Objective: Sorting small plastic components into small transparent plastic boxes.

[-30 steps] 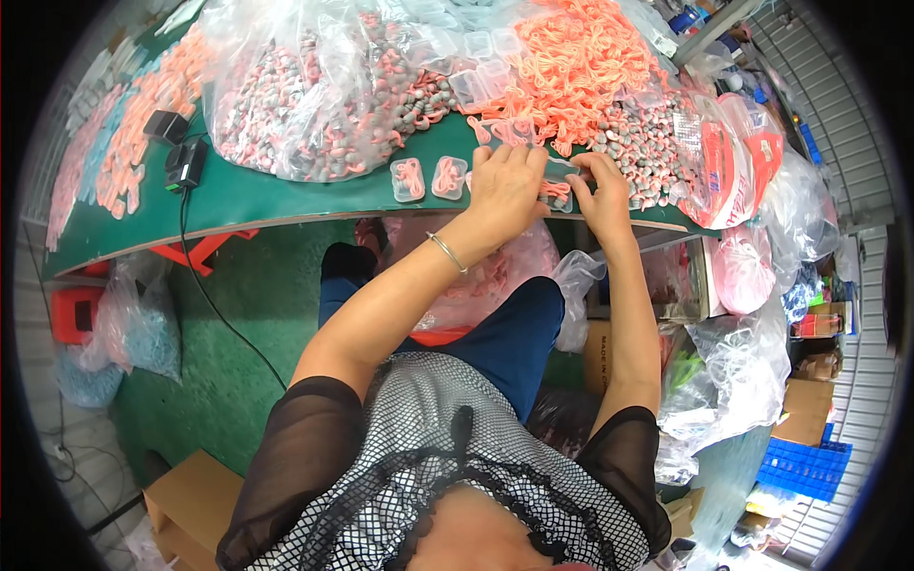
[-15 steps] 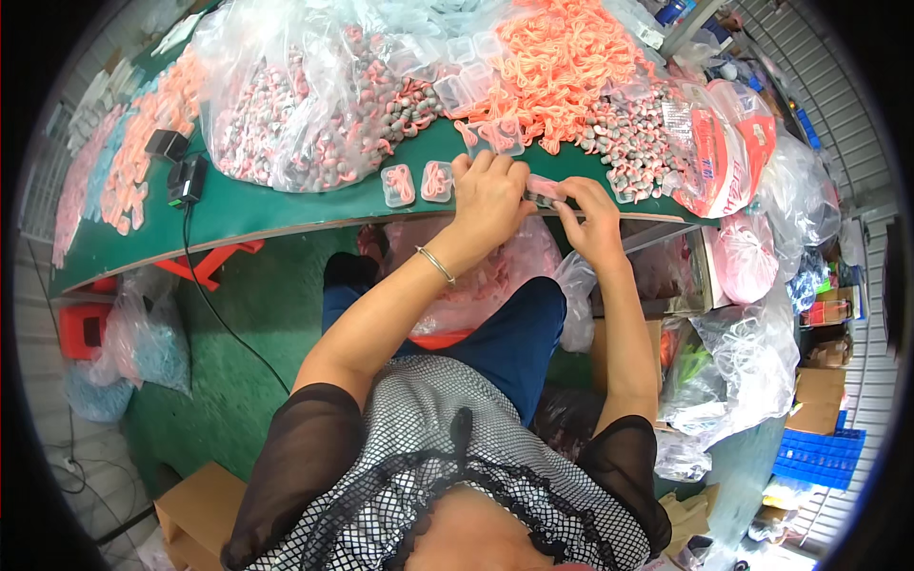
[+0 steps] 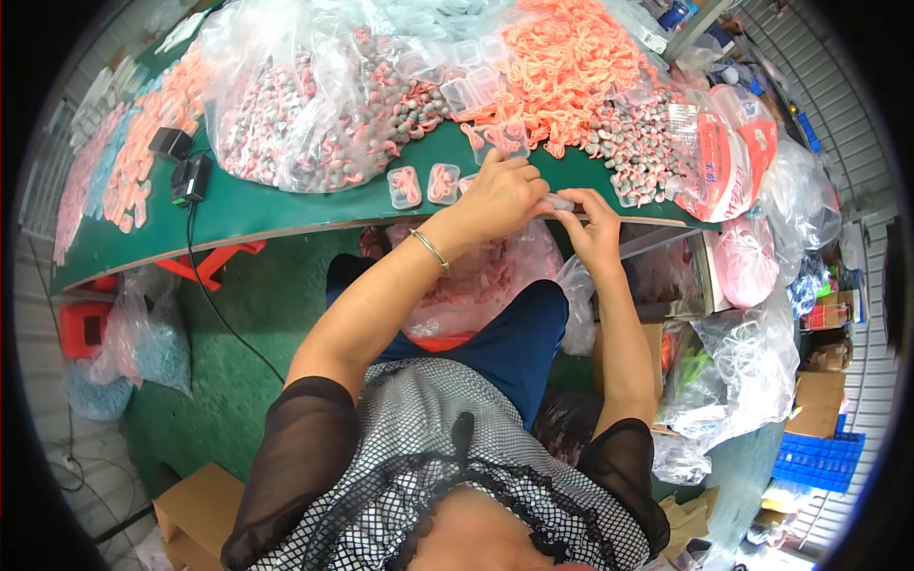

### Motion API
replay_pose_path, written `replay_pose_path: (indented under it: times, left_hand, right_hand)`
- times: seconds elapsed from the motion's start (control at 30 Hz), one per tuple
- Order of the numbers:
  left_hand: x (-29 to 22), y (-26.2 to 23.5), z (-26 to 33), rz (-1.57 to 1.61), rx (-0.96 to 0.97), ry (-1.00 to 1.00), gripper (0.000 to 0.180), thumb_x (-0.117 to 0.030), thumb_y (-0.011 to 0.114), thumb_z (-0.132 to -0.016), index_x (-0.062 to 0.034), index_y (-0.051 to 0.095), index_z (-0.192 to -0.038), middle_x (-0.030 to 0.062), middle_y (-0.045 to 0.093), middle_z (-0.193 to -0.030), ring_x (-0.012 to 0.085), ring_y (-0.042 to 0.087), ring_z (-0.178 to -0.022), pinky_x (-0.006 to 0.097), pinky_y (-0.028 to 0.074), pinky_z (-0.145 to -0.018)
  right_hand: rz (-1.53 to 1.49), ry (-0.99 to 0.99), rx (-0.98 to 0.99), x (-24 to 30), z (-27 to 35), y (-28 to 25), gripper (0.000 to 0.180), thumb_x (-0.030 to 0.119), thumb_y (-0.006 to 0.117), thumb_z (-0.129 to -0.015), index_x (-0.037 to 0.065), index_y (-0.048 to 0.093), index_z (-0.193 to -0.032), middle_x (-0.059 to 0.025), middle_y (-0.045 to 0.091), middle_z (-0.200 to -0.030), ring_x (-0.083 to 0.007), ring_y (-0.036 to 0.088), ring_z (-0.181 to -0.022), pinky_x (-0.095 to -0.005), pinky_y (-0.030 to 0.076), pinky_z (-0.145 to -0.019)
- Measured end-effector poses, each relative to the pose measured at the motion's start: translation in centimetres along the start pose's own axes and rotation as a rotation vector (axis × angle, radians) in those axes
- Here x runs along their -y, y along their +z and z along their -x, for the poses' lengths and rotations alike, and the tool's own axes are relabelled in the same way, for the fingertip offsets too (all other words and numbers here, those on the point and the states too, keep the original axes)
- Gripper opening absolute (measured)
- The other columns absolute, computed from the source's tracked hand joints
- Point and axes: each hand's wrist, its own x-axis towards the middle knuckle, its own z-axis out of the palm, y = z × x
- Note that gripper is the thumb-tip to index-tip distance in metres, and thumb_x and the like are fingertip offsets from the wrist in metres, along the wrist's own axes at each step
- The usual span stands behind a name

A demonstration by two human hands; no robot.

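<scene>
Your left hand [image 3: 505, 198] shifts right, half baring a third case [image 3: 466, 184] beside the two cases [image 3: 405, 187]. The held case [image 3: 559, 202] is now nearer the table's [image 3: 314, 207] front edge, pinched narrow by your right hand [image 3: 595, 228]. Left fingertips meet it; can't tell if they grip. Step looks like closing it; next calls for even thumb pressure.

Upper frame: green bench [image 3: 252, 206], orange cords [image 3: 571, 67], pale case [image 3: 560, 203]; centre: navy trousers [image 3: 514, 328]; lower frame: black-and-white mesh-patterned top [image 3: 400, 495], black sleeves [image 3: 307, 447].
</scene>
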Motion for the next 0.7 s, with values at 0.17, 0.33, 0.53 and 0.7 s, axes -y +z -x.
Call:
replay_pose_path:
  times: [0.17,0.33,0.53,0.7]
  left_hand:
    - [0.4,-2.3,0.6,0.009,0.01,-0.025,0.023,-0.028,0.074,-0.077,-0.0108,0.069,-0.092,0.0028,0.063,-0.086,0.0219,0.059,-0.088,0.04,0.038,-0.081]
    - [0.8,-6.5,4.0,-0.142,-0.17,-0.229,0.042,-0.042,0.073,-0.076,-0.0182,0.066,-0.111,0.0062,0.063,-0.105,0.0253,0.057,-0.102,0.044,0.039,-0.083]
    - [2.1,-5.9,8.2,-0.299,-0.043,-0.305,0.052,-0.042,0.071,-0.079,-0.016,0.059,-0.122,0.0084,0.058,-0.117,0.0276,0.054,-0.105,0.044,0.041,-0.082]
    - [2.5,-5.1,8.0,-0.191,-0.143,-0.24,0.048,-0.03,0.076,-0.074,-0.0122,0.06,-0.115,0.0092,0.058,-0.109,0.027,0.056,-0.097,0.041,0.043,-0.078]
  right_hand:
    - [0.045,-0.148,-0.012,1.5,-1.4,0.8,0.028,0.001,0.075,-0.074,0.001,0.063,-0.099,-0.0118,0.064,-0.096,-0.0231,0.064,-0.082,-0.0312,0.052,-0.073]
    - [0.035,-0.168,-0.025,3.0,-3.0,4.6,0.029,0.0,0.07,-0.073,0.001,0.058,-0.099,-0.0148,0.062,-0.102,-0.0295,0.063,-0.092,-0.035,0.051,-0.08]
    - [0.213,-0.341,0.112,4.2,-3.2,6.7,0.044,0.006,0.072,-0.074,0.004,0.051,-0.113,-0.0155,0.059,-0.11,-0.0355,0.058,-0.105,-0.0431,0.047,-0.09]
    - [0.245,-0.37,0.243,3.6,-4.4,6.3,0.049,0.007,0.076,-0.074,0.004,0.05,-0.114,-0.0147,0.059,-0.109,-0.034,0.059,-0.098,-0.0398,0.049,-0.085]
